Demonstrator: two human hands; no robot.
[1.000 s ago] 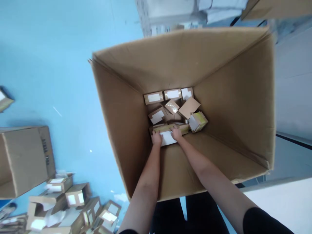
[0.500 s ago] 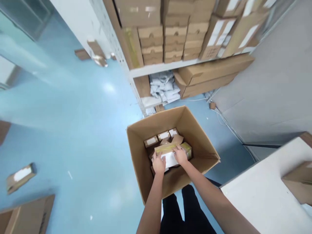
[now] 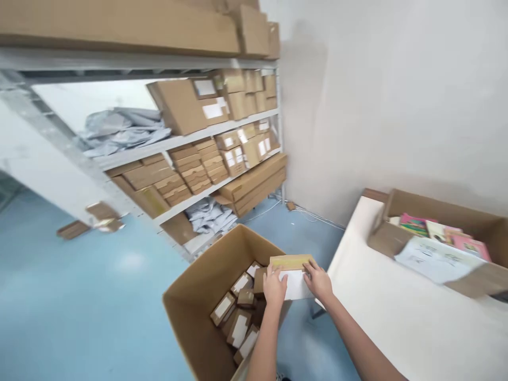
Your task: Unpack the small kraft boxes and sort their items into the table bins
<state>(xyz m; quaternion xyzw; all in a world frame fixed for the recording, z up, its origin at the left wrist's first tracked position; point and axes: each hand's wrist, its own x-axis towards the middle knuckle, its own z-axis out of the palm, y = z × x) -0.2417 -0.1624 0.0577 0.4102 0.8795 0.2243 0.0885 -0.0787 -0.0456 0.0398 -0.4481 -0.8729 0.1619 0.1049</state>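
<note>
Between my two hands is a small cardboard box with yellowish tape along its top and a white label on the near side. My left hand grips its left end, fingers over the top edge. At the right end, my right hand is closed on it the same way. The box is held above the right rim of a large open carton. Inside that carton lie several small labelled boxes, some flat and some tilted.
A metal shelf rack with stacked boxes and grey plastic bags stands ahead on the left. To the right, a white table bears an open box of colourful items with a paper sheet. Flattened cardboard lies on the blue floor.
Both hands have lifted the small box up out of the large carton and carried it right. My view has swung up and to the right, bringing the table and its open box into sight.
</note>
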